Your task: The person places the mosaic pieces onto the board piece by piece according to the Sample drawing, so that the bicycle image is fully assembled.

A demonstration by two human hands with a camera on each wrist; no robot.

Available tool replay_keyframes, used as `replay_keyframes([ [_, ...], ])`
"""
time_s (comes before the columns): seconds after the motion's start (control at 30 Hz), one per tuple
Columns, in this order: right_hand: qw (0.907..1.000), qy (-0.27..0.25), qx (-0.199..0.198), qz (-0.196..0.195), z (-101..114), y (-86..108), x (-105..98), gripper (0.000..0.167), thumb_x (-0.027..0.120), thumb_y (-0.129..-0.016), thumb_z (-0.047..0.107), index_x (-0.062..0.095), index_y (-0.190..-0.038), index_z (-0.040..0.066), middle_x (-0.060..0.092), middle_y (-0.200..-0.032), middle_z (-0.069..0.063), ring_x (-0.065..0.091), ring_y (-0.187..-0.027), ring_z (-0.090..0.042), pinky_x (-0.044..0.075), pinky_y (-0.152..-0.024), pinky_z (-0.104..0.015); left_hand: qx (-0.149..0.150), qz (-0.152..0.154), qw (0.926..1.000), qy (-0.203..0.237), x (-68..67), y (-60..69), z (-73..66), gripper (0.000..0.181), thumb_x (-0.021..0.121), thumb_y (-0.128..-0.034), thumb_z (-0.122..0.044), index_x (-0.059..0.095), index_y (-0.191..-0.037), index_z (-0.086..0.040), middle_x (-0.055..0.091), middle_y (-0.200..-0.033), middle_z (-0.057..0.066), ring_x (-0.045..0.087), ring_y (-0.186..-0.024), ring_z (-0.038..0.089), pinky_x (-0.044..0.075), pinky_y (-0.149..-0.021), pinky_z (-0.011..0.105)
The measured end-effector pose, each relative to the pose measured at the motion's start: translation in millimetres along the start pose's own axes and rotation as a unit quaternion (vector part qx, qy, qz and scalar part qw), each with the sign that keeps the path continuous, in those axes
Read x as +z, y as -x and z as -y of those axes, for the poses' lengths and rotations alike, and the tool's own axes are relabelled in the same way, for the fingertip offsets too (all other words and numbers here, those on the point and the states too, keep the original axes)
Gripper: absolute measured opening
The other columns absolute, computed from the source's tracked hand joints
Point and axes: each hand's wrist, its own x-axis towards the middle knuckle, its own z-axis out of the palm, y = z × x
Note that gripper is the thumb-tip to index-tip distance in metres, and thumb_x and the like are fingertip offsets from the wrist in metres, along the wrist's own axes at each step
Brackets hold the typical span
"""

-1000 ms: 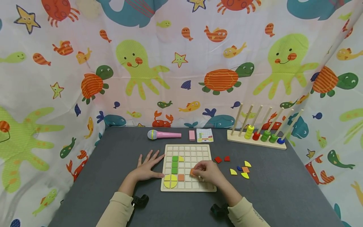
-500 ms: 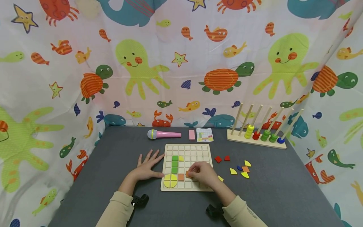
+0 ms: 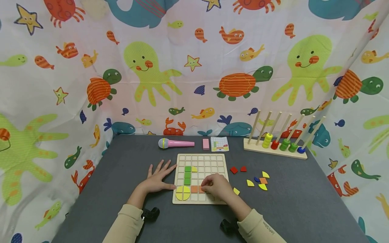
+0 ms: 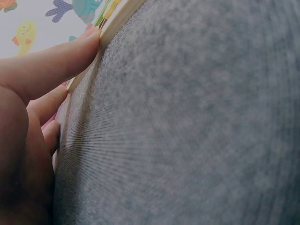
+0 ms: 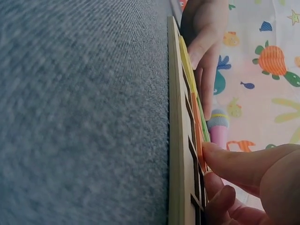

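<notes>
A wooden grid board lies on the dark table. My left hand rests spread on the table, thumb and fingertips touching the board's left edge. Over the board's lower middle, my right hand pinches an orange square tile, which lies in a cell beside another orange tile. In the right wrist view the thumb touches the orange tile. A column of green tiles, a yellow square and yellow pieces making a rounded shape fill other cells. The right hand hides some cells.
Loose pieces lie right of the board: two red ones, several yellow quarter-rounds, an orange square and a blue piece. Behind are a toy microphone, a pink block, a pattern card and a peg stand.
My right hand has moved left with the orange tile, which now lies flat beside the other orange one. A yellow piece by the board's right edge has come into sight. The left hand stays.
</notes>
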Motion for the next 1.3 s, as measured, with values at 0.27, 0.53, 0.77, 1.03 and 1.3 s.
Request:
replay_keyframes([
  [0.27,0.9997,-0.019,0.006,-0.016,-1,1.9,-10,0.006,0.082,-0.086,0.021,0.076,-0.086,0.018,0.066,-0.076,0.008,0.056,-0.07,-0.012,0.047,-0.063,-0.028,-0.016,0.004,0.9998,-0.01,5.6,-6.0,9.1,0.1,0.07,-0.0756,-0.074,0.02,-0.158,-0.048,0.003,-0.169,-0.015,-0.016,-0.157,0.021,-0.025,-0.115,0.061],
  [0.53,0.998,-0.032,0.022,-0.049,0,8.7,-34,0.004,0.08,-0.088,0.023,0.077,-0.087,0.02,0.068,-0.079,0.007,0.058,-0.072,-0.015,0.05,-0.065,-0.029,-0.012,0.0,0.9999,-0.01,5.7,-4.9,8.1,0.101,0.069,-0.0748,-0.075,0.02,-0.158,-0.048,0.004,-0.17,-0.014,-0.015,-0.157,0.021,-0.025,-0.115,0.061],
  [0.77,0.9955,-0.033,0.049,-0.074,-6,12.3,-52,0.005,0.08,-0.088,0.022,0.077,-0.089,0.018,0.069,-0.081,0.005,0.058,-0.07,-0.017,0.049,-0.059,-0.029,-0.013,0.001,0.9998,-0.013,6.0,-4.3,8.3,0.101,0.068,-0.0747,-0.077,0.019,-0.158,-0.048,0.004,-0.17,-0.014,-0.016,-0.157,0.021,-0.025,-0.115,0.061],
  [1.03,0.9927,-0.03,0.072,-0.092,-18,16.5,-72,0.006,0.078,-0.089,0.02,0.078,-0.093,0.016,0.069,-0.081,0.002,0.056,-0.073,-0.018,0.048,-0.059,-0.029,-0.017,0.001,0.9998,-0.013,6.7,-5.6,9.2,0.1,0.069,-0.0749,-0.076,0.019,-0.158,-0.049,0.004,-0.17,-0.014,-0.016,-0.157,0.02,-0.025,-0.115,0.061],
  [1.3,0.9909,-0.015,0.075,-0.111,-33,22.5,-92,0.011,0.077,-0.091,0.02,0.078,-0.099,0.013,0.072,-0.089,0.0,0.058,-0.075,-0.017,0.05,-0.062,-0.03,-0.013,-0.003,0.9999,-0.009,5.6,-4.6,7.8,0.101,0.07,-0.0751,-0.074,0.021,-0.159,-0.045,0.005,-0.17,-0.012,-0.014,-0.157,0.023,-0.025,-0.115,0.062],
])
